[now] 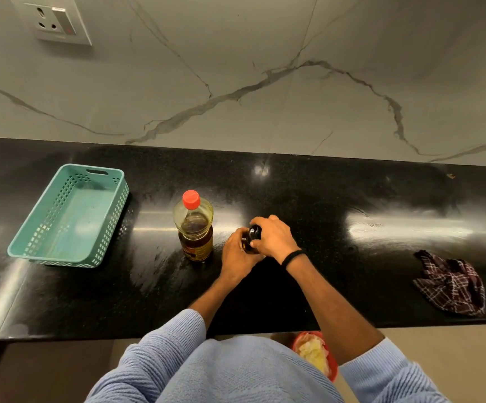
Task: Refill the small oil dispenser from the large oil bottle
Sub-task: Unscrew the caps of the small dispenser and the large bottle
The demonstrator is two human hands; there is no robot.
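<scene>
The large oil bottle (194, 228) stands upright on the black counter (352, 199), its red cap on, with dark yellow oil inside. Just right of it is the small oil dispenser (252, 238), a dark little bottle with a black top, mostly hidden by my hands. My left hand (236, 255) wraps around its body from the near left. My right hand (273, 235) grips its black top from the right, fingers curled over it. A black band sits on my right wrist.
A teal perforated plastic basket (26, 245) with nothing in it sits at the counter's left. A dark checked cloth (454, 282) lies crumpled at the right near the front edge. A red bin (333, 366) stands on the floor below. A marble wall with a socket (54, 20) rises behind.
</scene>
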